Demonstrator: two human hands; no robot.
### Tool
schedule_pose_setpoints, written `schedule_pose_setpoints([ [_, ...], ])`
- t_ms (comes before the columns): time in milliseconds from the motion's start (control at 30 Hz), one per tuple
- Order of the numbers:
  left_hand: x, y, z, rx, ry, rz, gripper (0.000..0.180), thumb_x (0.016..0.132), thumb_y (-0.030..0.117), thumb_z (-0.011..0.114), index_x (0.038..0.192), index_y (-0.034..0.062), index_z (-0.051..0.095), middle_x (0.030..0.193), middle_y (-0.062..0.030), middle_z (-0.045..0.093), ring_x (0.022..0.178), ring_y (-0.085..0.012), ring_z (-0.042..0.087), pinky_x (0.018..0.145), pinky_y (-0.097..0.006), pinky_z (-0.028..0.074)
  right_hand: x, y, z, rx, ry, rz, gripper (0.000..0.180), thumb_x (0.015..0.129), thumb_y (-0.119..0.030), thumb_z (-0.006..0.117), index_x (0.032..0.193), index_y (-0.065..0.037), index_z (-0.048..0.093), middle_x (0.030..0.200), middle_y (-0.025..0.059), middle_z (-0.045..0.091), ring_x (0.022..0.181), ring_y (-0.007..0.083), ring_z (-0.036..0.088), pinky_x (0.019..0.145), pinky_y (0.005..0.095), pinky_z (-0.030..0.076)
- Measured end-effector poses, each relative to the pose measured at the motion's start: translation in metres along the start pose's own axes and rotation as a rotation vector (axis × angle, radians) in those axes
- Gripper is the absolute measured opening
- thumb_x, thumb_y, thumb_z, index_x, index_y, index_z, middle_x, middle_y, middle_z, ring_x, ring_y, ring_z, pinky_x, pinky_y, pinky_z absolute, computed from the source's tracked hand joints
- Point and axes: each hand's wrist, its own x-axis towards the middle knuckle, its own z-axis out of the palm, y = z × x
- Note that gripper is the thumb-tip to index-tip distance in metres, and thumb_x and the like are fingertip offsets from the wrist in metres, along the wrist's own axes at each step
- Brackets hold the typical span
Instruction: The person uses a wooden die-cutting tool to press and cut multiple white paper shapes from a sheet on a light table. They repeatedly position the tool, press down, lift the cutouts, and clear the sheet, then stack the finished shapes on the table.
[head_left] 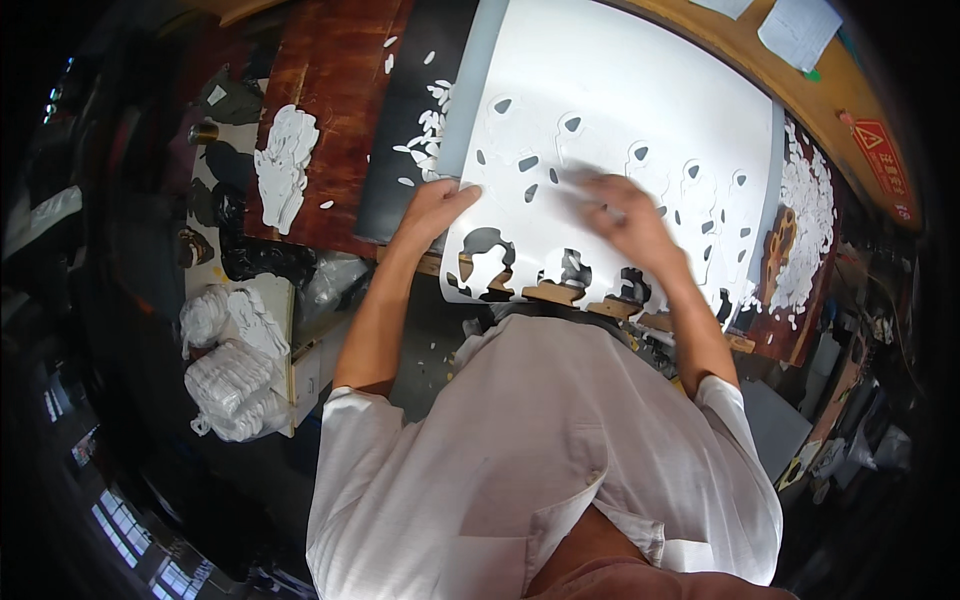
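Note:
A large white sheet (640, 90) lies before me, with rows of cut outlines and small holes through it and bigger cut-outs along its near edge. At its near left edge my left hand (440, 205) is closed on the sheet, thumb on top. Over the middle of the cut rows is my right hand (630, 220); its fingers are smeared by motion, so whether they hold anything cannot be told. Under the sheet shows a grey board (468, 120).
On the reddish-brown tabletop (335, 60) at left lies a stack of white cut pieces (287, 170). Small white scraps (432, 125) dot the black strip. More scraps (808, 220) heap at right by a brown die-like form (778, 250). Bagged white pieces (235, 380) stand lower left.

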Motion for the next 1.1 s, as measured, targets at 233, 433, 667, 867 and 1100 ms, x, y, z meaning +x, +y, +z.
schedule_pose_setpoints([
  [233,0.007,0.014,0.011,-0.608,-0.202,-0.015,0.032,0.104,0.024,0.069,0.123,-0.0018,0.073,0.108,-0.0080,0.076,0.092,-0.0137,0.071,0.079,-0.029,0.057,0.070,-0.028,0.090,0.222,-0.180,0.062,0.044,0.092,-0.009,0.079,0.136,-0.009,0.071,0.115,0.0133,0.064,0.094,0.0296,0.069,0.085,0.0391,0.058],
  [433,0.014,0.001,0.018,-0.606,-0.137,-0.052,0.028,0.101,0.019,0.069,0.117,-0.0034,0.073,0.104,-0.0079,0.076,0.089,-0.0143,0.071,0.077,-0.030,0.057,0.067,-0.006,0.108,0.392,-0.208,0.099,0.020,0.090,-0.002,0.079,0.109,-0.007,0.073,0.111,0.0104,0.065,0.094,0.0298,0.069,0.081,0.0401,0.058],
  [667,0.020,0.004,0.024,-0.538,-0.095,-0.024,0.031,0.103,0.021,0.067,0.119,-0.0046,0.074,0.110,-0.0113,0.077,0.092,-0.0187,0.074,0.083,-0.032,0.059,0.043,-0.054,0.068,0.323,-0.291,-0.127,0.009,0.091,0.004,0.073,0.093,-0.004,0.069,0.093,0.0103,0.070,0.087,0.0334,0.068,0.080,0.0394,0.057],
  [867,0.011,0.010,-0.009,-0.737,-0.483,-0.009,0.040,0.108,0.027,0.061,0.131,-0.0043,0.069,0.122,-0.0143,0.075,0.111,-0.0259,0.073,0.094,-0.038,0.061,0.031,-0.047,0.044,0.356,-0.383,0.106,0.019,0.091,-0.006,0.078,0.110,-0.008,0.078,0.099,0.0149,0.075,0.090,0.0330,0.073,0.082,0.0456,0.058],
  [1100,0.009,0.020,0.009,-0.789,-0.535,-0.119,0.044,0.104,0.018,0.058,0.140,-0.0079,0.060,0.125,-0.0173,0.074,0.115,-0.0301,0.072,0.083,-0.042,0.066,0.043,0.009,0.075,-0.116,-0.062,-0.335,0.052,0.087,-0.016,0.084,0.136,-0.004,0.071,0.134,0.0165,0.071,0.126,0.0389,0.065,0.105,0.0471,0.054],
])
